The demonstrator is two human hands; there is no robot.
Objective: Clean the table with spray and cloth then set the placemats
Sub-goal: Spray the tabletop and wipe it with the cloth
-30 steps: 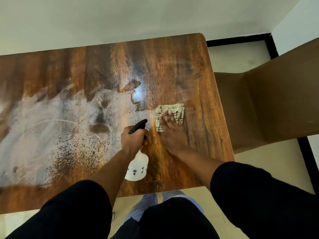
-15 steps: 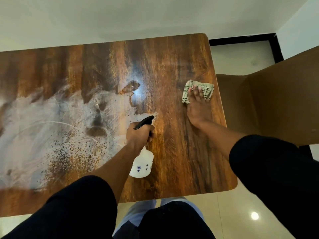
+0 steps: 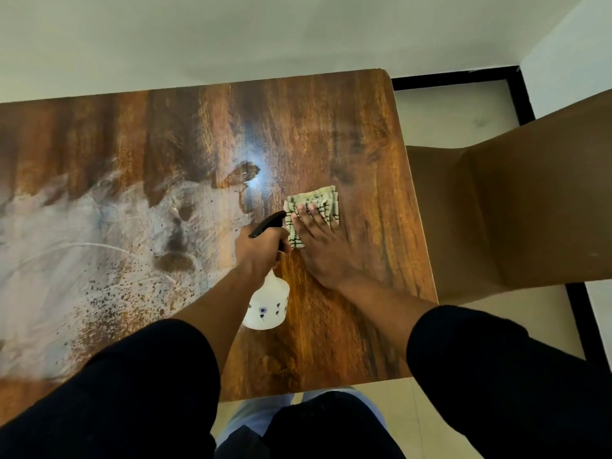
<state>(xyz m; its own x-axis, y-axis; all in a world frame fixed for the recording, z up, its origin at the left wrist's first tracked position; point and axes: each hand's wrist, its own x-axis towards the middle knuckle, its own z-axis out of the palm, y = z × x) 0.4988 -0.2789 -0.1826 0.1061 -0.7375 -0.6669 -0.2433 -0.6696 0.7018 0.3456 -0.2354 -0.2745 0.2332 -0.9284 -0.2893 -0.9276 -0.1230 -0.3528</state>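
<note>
My left hand grips the neck of a white spray bottle with a black trigger head, held just above the wooden table. My right hand presses flat on a folded cream checked cloth on the table's right part, right beside the bottle's nozzle. A wide whitish smear with speckled droplets covers the table's left half. No placemats are in view.
A brown chair stands close against the table's right edge. A pale wall runs behind the table's far edge. Light floor tiles and my legs show below the near edge.
My right hand has slid the cloth back from the table's right edge towards the middle, ending next to the bottle. My left hand with the bottle has stayed nearly in place.
</note>
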